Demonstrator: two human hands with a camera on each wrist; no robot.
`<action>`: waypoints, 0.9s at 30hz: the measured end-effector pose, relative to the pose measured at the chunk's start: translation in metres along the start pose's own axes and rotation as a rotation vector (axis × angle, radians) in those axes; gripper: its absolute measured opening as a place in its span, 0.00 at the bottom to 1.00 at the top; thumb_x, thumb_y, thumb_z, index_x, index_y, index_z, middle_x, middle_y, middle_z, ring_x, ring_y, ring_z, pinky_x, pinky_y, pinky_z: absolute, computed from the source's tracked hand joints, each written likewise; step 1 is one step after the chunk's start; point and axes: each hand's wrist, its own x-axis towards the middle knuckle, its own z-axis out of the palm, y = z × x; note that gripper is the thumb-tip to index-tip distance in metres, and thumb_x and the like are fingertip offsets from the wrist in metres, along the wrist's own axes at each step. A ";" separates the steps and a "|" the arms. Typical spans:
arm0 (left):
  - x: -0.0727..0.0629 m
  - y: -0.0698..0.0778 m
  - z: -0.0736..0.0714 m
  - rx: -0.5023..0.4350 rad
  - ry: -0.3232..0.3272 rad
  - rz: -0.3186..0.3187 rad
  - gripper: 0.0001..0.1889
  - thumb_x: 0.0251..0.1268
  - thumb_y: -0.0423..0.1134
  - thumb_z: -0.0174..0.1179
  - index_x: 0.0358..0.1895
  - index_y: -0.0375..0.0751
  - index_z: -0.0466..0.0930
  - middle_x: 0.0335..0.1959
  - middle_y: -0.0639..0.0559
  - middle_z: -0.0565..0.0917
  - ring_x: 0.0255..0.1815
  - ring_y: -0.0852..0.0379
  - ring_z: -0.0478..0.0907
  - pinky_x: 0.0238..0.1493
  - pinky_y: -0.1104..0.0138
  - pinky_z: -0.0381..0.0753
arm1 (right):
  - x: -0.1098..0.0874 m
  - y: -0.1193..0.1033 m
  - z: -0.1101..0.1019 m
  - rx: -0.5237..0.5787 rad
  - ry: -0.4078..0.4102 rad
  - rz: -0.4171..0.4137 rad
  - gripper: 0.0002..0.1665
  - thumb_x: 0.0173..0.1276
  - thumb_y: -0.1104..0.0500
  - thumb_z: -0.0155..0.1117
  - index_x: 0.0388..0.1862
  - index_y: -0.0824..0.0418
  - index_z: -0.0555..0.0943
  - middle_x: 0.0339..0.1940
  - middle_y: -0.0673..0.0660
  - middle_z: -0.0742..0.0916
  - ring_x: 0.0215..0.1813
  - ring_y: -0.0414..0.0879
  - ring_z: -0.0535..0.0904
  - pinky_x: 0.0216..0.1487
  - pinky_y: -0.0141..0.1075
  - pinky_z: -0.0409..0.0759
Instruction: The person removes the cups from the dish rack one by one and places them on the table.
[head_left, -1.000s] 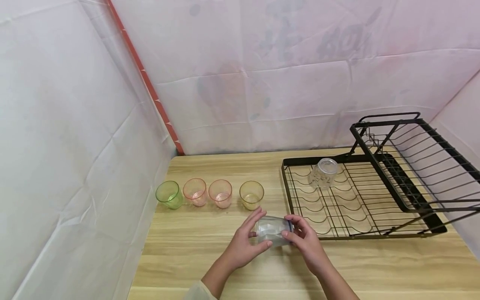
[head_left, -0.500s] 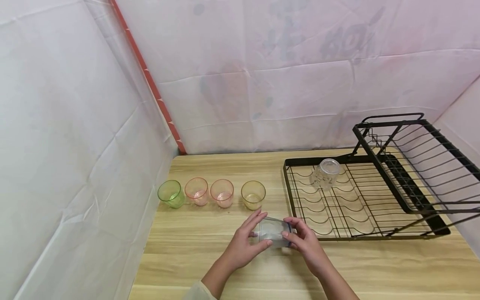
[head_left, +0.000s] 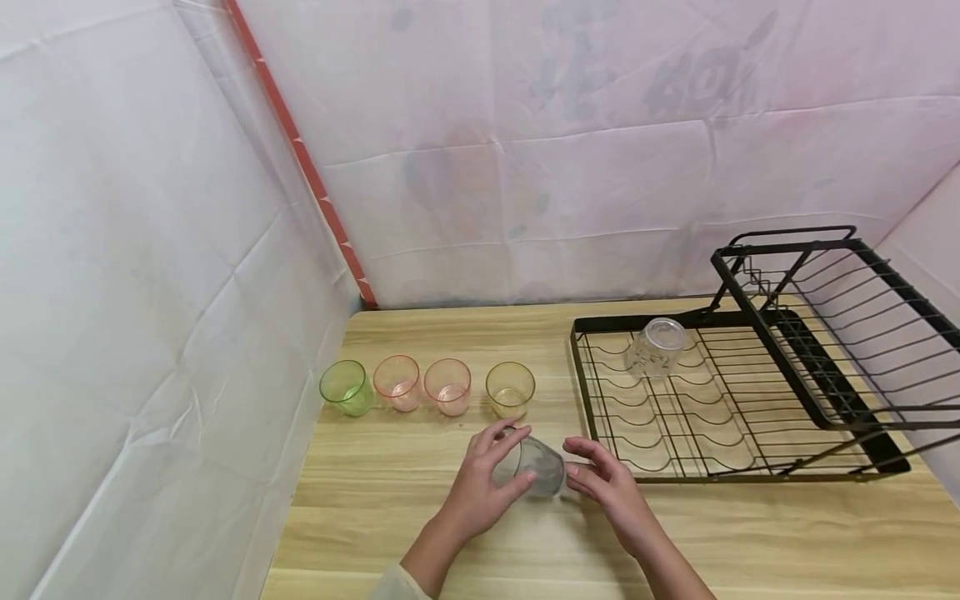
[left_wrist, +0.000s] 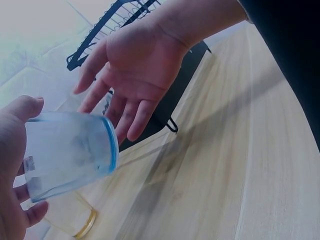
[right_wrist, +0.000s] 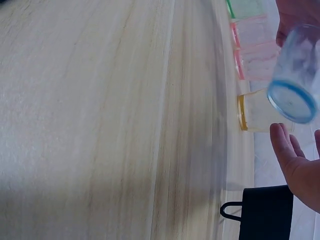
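Note:
A clear drinking glass with a blue-tinted end lies tilted in my left hand, whose fingers and thumb grip it over the table. Its blue end points toward my right hand in the left wrist view. My right hand is beside that end, its fingers loosely extended and holding nothing; the right wrist view shows a gap between the fingers and the glass. Just beyond my left fingers stands a yellow glass. Left of it are two pink glasses and a green glass, all in a row.
A black two-tier dish rack occupies the right side of the wooden table. One clear glass sits upside down in its back left part. White sheets hang behind and on the sides.
Both hands were holding the glass. My right fingers have let go of its blue end, and my left hand has shifted slightly left, turning the glass.

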 end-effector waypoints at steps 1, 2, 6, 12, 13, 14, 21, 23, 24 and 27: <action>0.000 -0.001 0.000 0.034 0.010 0.008 0.28 0.65 0.54 0.63 0.68 0.64 0.71 0.71 0.56 0.68 0.68 0.51 0.66 0.59 0.51 0.75 | 0.000 0.000 0.000 -0.003 0.007 0.002 0.27 0.70 0.62 0.62 0.65 0.71 0.70 0.65 0.68 0.73 0.53 0.40 0.81 0.52 0.35 0.83; -0.001 -0.002 0.000 0.068 0.020 0.016 0.27 0.65 0.55 0.63 0.68 0.64 0.72 0.70 0.57 0.68 0.67 0.51 0.66 0.59 0.50 0.74 | 0.000 0.000 0.000 -0.006 0.012 0.006 0.27 0.70 0.61 0.62 0.64 0.71 0.70 0.65 0.68 0.74 0.54 0.40 0.81 0.52 0.36 0.83; -0.001 -0.006 -0.001 0.165 0.064 0.044 0.27 0.62 0.53 0.65 0.66 0.63 0.75 0.69 0.56 0.70 0.67 0.51 0.66 0.59 0.49 0.72 | 0.001 0.001 -0.001 -0.019 0.027 0.009 0.27 0.69 0.60 0.63 0.63 0.69 0.71 0.65 0.67 0.74 0.54 0.43 0.81 0.52 0.39 0.83; -0.002 -0.011 -0.004 0.221 0.087 0.048 0.26 0.58 0.47 0.68 0.62 0.62 0.79 0.68 0.53 0.72 0.66 0.50 0.66 0.53 0.54 0.67 | 0.002 0.001 -0.003 -0.018 0.046 -0.017 0.24 0.69 0.61 0.63 0.61 0.69 0.73 0.58 0.55 0.79 0.53 0.48 0.82 0.49 0.37 0.84; -0.002 -0.011 -0.004 0.226 0.088 0.045 0.25 0.57 0.47 0.68 0.61 0.62 0.80 0.68 0.53 0.73 0.66 0.50 0.66 0.52 0.54 0.66 | 0.002 0.001 -0.003 -0.017 0.047 -0.021 0.24 0.69 0.62 0.62 0.61 0.70 0.73 0.56 0.53 0.80 0.53 0.49 0.83 0.49 0.36 0.84; -0.003 -0.012 -0.005 0.234 0.092 0.043 0.25 0.56 0.47 0.68 0.61 0.62 0.80 0.68 0.53 0.73 0.66 0.50 0.66 0.52 0.55 0.66 | 0.002 0.001 -0.003 -0.016 0.047 -0.025 0.23 0.69 0.62 0.62 0.61 0.70 0.73 0.55 0.51 0.80 0.53 0.49 0.83 0.49 0.36 0.84; -0.005 -0.021 -0.012 0.353 0.178 0.047 0.25 0.50 0.45 0.72 0.56 0.61 0.84 0.65 0.51 0.75 0.61 0.48 0.68 0.47 0.59 0.64 | 0.001 -0.001 -0.008 -0.036 0.039 -0.092 0.21 0.70 0.64 0.61 0.59 0.71 0.73 0.52 0.47 0.82 0.49 0.42 0.82 0.44 0.39 0.85; -0.006 -0.026 -0.016 0.408 0.210 0.040 0.25 0.48 0.45 0.73 0.55 0.61 0.84 0.64 0.49 0.76 0.60 0.47 0.69 0.45 0.59 0.64 | 0.001 -0.003 -0.012 -0.050 0.036 -0.128 0.21 0.71 0.64 0.60 0.59 0.71 0.73 0.52 0.47 0.81 0.48 0.42 0.82 0.43 0.40 0.85; -0.006 -0.029 -0.019 0.434 0.226 0.038 0.25 0.47 0.45 0.73 0.54 0.60 0.85 0.63 0.48 0.76 0.59 0.46 0.69 0.45 0.58 0.64 | 0.002 -0.004 -0.014 -0.054 0.036 -0.144 0.20 0.71 0.64 0.60 0.59 0.72 0.73 0.52 0.47 0.81 0.47 0.42 0.81 0.42 0.40 0.85; -0.009 -0.037 -0.028 0.489 0.255 0.006 0.25 0.45 0.45 0.74 0.53 0.60 0.85 0.61 0.46 0.77 0.58 0.44 0.69 0.44 0.56 0.64 | 0.005 -0.007 -0.021 -0.057 0.053 -0.157 0.20 0.72 0.64 0.58 0.59 0.72 0.73 0.51 0.48 0.81 0.48 0.43 0.81 0.42 0.41 0.85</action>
